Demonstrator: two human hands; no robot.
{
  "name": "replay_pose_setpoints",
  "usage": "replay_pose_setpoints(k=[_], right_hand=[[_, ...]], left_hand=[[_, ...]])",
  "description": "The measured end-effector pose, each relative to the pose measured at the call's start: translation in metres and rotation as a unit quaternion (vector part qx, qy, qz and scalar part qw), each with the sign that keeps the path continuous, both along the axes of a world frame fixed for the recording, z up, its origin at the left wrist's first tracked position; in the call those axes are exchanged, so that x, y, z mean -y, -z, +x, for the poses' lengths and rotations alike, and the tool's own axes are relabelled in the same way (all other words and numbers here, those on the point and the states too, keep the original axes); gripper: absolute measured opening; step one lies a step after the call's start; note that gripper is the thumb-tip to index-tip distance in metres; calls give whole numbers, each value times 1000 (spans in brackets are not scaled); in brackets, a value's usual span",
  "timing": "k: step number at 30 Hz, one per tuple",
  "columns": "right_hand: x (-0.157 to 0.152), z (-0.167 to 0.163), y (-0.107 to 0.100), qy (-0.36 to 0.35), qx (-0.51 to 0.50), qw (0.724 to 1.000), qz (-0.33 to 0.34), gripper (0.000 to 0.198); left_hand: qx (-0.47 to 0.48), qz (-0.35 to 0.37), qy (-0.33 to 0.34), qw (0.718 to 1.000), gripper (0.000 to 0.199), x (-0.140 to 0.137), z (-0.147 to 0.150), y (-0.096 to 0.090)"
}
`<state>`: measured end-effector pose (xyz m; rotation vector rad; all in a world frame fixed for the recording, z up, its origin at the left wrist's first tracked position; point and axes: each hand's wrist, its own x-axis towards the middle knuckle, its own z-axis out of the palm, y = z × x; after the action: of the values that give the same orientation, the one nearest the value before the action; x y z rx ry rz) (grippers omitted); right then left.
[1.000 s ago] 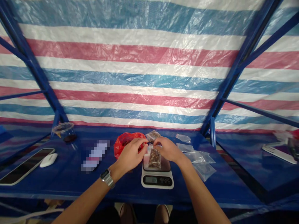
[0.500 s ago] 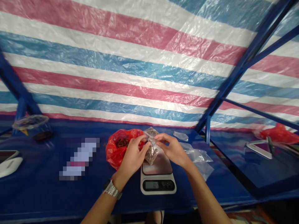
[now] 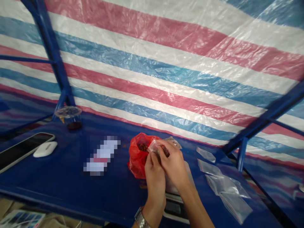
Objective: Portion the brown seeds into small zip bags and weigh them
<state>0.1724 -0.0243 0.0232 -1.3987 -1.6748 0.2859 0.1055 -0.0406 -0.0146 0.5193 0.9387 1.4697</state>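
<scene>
A small clear zip bag [image 3: 153, 146] with dark bits inside is pinched between my two hands, just right of a red plastic bag [image 3: 135, 160]. My left hand [image 3: 155, 172], with a metal watch at the wrist, grips it from below. My right hand [image 3: 174, 163] is closed on its upper right side, and the fingers hide much of it. Small reddish-brown pieces [image 3: 142, 147] show in the red bag's mouth. Under my forearms is a digital kitchen scale [image 3: 174, 207], partly covered. Another clear bag [image 3: 175, 142] shows behind my right hand.
Several flat, clear zip bags [image 3: 223, 183] lie on the blue table [image 3: 59, 183] at right. Leftward are a blurred-out paper-like item [image 3: 102, 156], a white earphone case [image 3: 45, 148], a phone [image 3: 26, 150] and a lidded plastic cup [image 3: 71, 118]. Blue metal bars [image 3: 256, 120] slant at the sides.
My view has turned left. Both hands have come closer together, shifting from over the scale's plate toward the red bag's edge, and my right hand now overlaps my left.
</scene>
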Motion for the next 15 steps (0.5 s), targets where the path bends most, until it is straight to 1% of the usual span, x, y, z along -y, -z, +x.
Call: replay_pose_setpoints(k=[2,4,7,10,12,15], right_hand=[[-5,-3,3,-14,44,999,-2,27],[-7,-5,6,-10,72,997,-8,29],[-8,-5,9,4,88,996,-10,31],[-8,-3,12,3,72,997,-1,31],[-9,-2,13,3,56,998,7,30],[-11,-2,13,-13,42,999,14,28]], left_hand=[[42,-37,0,998,32,-1,5,0],[83,-67,2,994,32,-3,7,0],[106,-92,-19,990,31,-4,4,-3],[85,-94,-25,992,28,-4,1,-6],[76,-82,-20,993,25,-3,1,-6],[83,-64,-15,994,29,-4,3,-3]])
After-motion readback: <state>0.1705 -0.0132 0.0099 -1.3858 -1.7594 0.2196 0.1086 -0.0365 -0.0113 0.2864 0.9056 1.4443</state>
